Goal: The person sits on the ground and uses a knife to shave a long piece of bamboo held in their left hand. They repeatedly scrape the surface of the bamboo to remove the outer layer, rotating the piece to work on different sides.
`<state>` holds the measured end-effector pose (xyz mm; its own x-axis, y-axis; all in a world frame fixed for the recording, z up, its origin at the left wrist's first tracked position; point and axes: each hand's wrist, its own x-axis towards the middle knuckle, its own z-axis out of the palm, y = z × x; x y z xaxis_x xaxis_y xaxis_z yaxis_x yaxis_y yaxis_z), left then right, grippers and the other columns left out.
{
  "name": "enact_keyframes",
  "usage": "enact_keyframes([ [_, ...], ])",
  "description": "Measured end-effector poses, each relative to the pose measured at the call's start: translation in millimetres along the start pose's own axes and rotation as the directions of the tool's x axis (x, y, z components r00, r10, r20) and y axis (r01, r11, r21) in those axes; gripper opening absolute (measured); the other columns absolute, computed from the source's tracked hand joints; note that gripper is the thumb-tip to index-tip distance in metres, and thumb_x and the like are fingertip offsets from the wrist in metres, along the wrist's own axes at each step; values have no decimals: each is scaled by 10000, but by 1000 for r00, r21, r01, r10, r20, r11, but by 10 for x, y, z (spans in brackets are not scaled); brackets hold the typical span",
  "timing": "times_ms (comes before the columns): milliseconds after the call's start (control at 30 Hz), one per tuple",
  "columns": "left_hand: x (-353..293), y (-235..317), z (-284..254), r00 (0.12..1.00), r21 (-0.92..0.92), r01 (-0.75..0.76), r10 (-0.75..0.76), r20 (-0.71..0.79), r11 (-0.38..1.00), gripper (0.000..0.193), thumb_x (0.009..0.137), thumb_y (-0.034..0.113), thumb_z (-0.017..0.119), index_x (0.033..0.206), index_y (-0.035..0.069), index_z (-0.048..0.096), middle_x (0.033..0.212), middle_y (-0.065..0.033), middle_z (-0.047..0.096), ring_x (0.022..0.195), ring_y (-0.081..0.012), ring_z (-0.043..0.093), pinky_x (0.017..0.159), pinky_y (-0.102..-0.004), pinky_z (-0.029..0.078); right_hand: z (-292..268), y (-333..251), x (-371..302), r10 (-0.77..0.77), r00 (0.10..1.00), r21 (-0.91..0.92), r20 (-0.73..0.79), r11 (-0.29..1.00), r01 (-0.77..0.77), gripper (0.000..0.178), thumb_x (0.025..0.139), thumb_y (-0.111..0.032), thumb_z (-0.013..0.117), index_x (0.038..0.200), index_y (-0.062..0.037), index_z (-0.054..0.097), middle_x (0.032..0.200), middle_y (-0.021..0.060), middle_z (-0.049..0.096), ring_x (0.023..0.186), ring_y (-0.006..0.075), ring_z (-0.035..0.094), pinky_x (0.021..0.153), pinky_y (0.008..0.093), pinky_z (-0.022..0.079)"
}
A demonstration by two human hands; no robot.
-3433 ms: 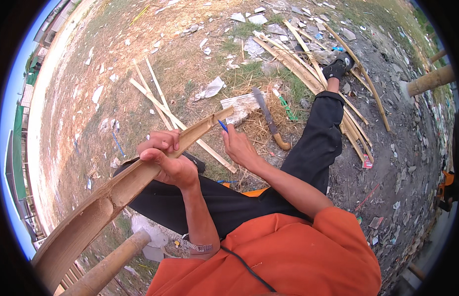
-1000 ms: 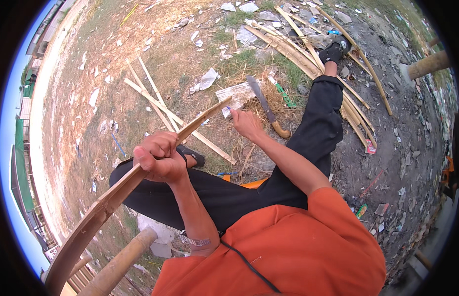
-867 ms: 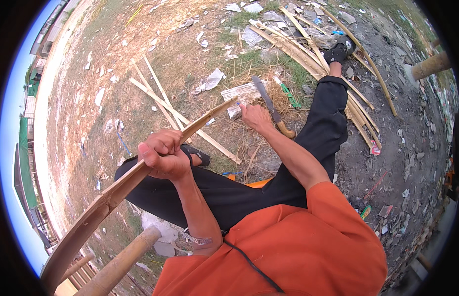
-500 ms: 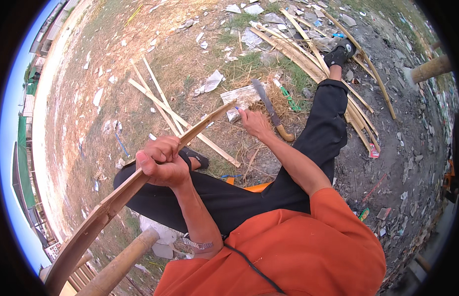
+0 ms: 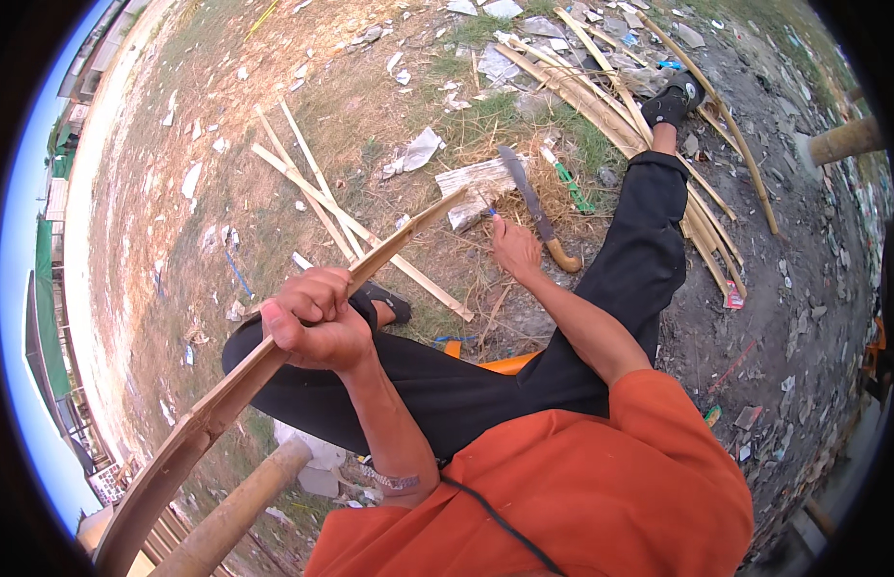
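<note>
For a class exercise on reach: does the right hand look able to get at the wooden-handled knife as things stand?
Probably yes: the right hand is close to the wooden-handled knife and nothing visible blocks the way, though its grip seems taken by a small blue object.

Your left hand covers a middle stretch of the bamboo piece, whose near end the view's lower-left rim cuts off. Your right hand partly hides the blue object, too small to identify.
</note>
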<state>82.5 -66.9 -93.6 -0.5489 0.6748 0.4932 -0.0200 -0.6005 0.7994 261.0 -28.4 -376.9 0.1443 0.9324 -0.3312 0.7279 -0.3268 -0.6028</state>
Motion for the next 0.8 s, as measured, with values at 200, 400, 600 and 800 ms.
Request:
enact_keyframes([
  [200,-20,33,-51,992,13,36,-37,118,999,439,940,361,368,582,125,273,467,-5,272,396,-134,274,449,-315,350,-171,-171,-49,-207,973,153,105,970,190,545,958,-466,308,896,-37,640,840,261,626,816,454,591,749,519,449],
  [400,-41,5,-47,974,-1,14,-14,228,1000,427,939,356,366,593,115,297,464,-9,280,394,-138,283,443,-321,358,58,-235,349,-100,994,-55,45,993,102,562,962,-459,319,899,-7,648,784,262,638,824,451,617,760,509,487],
  [600,-5,33,-15,979,3,43,-43,200,999,424,936,338,374,582,115,302,463,-7,282,397,-139,280,453,-321,358,132,-252,476,-167,985,-376,-33,915,143,508,963,-461,359,894,-37,629,780,164,679,765,322,678,672,410,536],
  [800,0,0,-84,994,-110,36,-24,111,993,387,896,217,419,557,74,299,439,-34,312,351,-139,292,350,-289,304,-109,-84,783,-510,860,-680,25,622,388,495,950,-467,404,877,-20,604,682,144,653,670,335,668,578,427,529],
])
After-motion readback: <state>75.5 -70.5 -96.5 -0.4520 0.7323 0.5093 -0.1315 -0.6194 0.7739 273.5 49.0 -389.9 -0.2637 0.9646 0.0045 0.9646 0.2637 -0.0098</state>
